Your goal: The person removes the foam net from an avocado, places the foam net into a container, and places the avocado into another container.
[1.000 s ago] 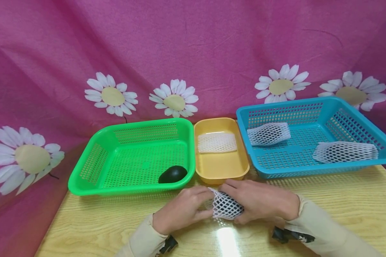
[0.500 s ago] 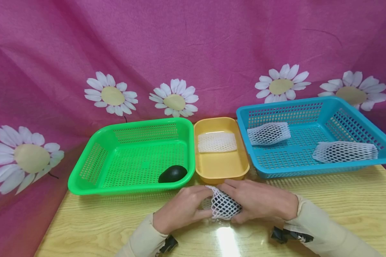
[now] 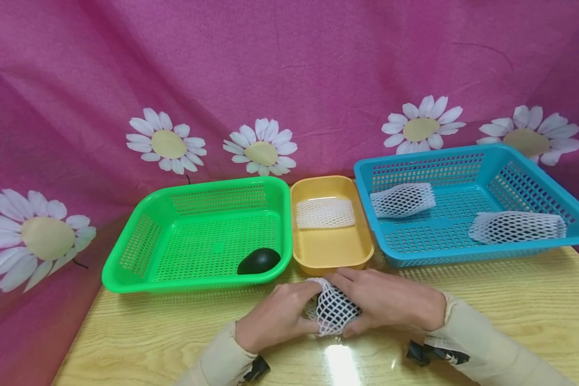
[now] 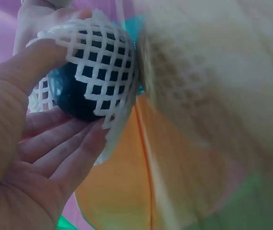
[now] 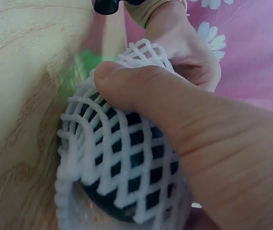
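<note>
Close over the table in front of the yellow tray, both hands hold a white foam net sleeve [image 3: 339, 310] drawn partly over a dark, smooth avocado [image 4: 69, 91]. My left hand [image 3: 279, 316] pinches the open edge of the net, its thumb hooked on the mesh and its fingers along the underside in the left wrist view. From the other side my right hand [image 3: 391, 300] grips avocado and net together. Its thumb [image 5: 127, 86] presses on the mesh in the right wrist view. One end of the avocado shows bare at the net's mouth.
A green basket [image 3: 125, 257] at left holds another avocado [image 3: 259, 261]. A flat foam net [image 3: 325, 213] lies in the yellow tray [image 3: 333, 252] in the middle. The blue basket [image 3: 444, 228] at right holds two netted dark fruits [image 3: 404, 201]. A pink flowered curtain [image 3: 289, 64] hangs behind.
My left hand has shifted slightly right, and the mouth of the net has spread taller around the avocado. My right hand has moved slightly left. The baskets and tray stay put.
</note>
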`<state>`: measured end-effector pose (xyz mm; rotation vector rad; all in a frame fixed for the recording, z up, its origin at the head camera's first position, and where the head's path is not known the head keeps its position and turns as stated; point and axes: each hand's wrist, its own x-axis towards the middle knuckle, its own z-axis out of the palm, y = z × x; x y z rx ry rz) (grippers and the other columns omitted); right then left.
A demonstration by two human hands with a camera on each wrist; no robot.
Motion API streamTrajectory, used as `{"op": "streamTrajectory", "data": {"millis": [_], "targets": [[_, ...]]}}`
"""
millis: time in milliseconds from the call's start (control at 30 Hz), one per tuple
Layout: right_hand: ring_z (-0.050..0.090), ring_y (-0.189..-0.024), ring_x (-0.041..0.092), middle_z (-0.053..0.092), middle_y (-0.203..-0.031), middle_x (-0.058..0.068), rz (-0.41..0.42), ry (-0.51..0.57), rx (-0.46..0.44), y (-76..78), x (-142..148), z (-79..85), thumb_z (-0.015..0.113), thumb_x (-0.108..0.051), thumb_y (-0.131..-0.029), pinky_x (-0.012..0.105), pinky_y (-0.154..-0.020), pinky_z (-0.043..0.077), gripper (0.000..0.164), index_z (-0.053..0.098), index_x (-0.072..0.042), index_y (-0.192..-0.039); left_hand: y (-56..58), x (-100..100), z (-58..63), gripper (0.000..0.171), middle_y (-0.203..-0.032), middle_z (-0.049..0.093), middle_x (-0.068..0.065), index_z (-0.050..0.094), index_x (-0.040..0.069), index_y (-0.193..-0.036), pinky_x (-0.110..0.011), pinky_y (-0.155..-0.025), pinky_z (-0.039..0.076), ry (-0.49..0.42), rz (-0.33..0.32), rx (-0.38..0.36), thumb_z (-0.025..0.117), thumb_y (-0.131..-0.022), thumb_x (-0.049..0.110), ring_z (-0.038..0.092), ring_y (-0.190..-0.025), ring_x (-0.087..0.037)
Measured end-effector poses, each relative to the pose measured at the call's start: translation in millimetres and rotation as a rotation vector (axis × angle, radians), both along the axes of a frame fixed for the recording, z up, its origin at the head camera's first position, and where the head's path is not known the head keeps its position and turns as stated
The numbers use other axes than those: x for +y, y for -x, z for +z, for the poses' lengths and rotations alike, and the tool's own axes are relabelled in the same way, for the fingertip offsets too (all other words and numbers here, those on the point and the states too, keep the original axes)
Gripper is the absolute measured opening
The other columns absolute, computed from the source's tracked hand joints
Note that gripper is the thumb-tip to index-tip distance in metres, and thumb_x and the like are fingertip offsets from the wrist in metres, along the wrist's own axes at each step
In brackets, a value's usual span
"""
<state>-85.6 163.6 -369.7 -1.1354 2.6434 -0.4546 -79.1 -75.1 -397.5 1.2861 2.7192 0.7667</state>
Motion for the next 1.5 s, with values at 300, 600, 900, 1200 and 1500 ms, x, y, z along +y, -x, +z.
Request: {"op": "streamTrajectory", "data": {"millis": [300,600,900,1200,1500], "targets": [[0.061,-0.097,0.006,0.061,-0.124,-0.006,-0.02,-0.017,0.009,-2.0,-0.7,1.3,0.086,-0.054,-0.077,0.027,-0.084,0.057,0.082,0.053,-0.015,-0.142,-1.4,2.1,-2.0,0.047,-0.107,0.07,0.001,0.061,0.009,-0.12,-0.014,-0.081,0.056,0.012,0.022,-0.011,0.086,-0.081,0.022,0.066,-0.092,-0.005],[0.063,-0.104,0.01,0.061,-0.13,-0.005,-0.012,-0.045,0.047,-4.1,-0.4,0.4,0.085,-0.052,-0.078,0.033,-0.091,0.058,0.082,0.053,-0.014,-0.143,-2.1,3.2,-2.5,0.047,-0.109,0.068,0.001,0.059,0.009,-0.12,-0.013,-0.081,0.055,0.031,0.012,0.006,0.084,-0.084,0.025,0.066,-0.093,-0.006],[0.063,-0.1,0.007,0.062,-0.123,-0.004,0.044,-0.014,0.058,-1.5,2.0,1.5,0.086,-0.045,-0.08,0.03,-0.087,0.058,0.076,0.054,-0.011,-0.14,-3.0,3.3,-2.2,0.048,-0.11,0.069,0.0,0.06,0.009,-0.12,-0.013,-0.081,0.055,0.019,0.02,0.027,0.085,-0.083,0.026,0.067,-0.092,-0.007],[0.064,-0.1,0.007,0.063,-0.122,-0.006,0.059,-0.017,0.064,-0.3,4.6,3.7,0.087,-0.042,-0.078,0.03,-0.087,0.059,0.076,0.056,-0.013,-0.14,-2.2,1.2,-1.2,0.044,-0.107,0.068,0.001,0.059,0.01,-0.116,-0.011,-0.079,0.055,-0.006,0.008,0.046,0.083,-0.081,0.019,0.065,-0.091,-0.007],[0.065,-0.1,0.006,0.064,-0.123,-0.007,0.041,-0.009,0.041,1.3,6.8,6.5,0.088,-0.032,-0.073,0.031,-0.087,0.058,0.078,0.056,-0.015,-0.142,-1.5,-1.4,1.5,0.043,-0.102,0.068,0.001,0.059,0.009,-0.117,-0.007,-0.074,0.051,-0.013,0.0,0.005,0.082,-0.081,0.017,0.063,-0.085,-0.005]]}}
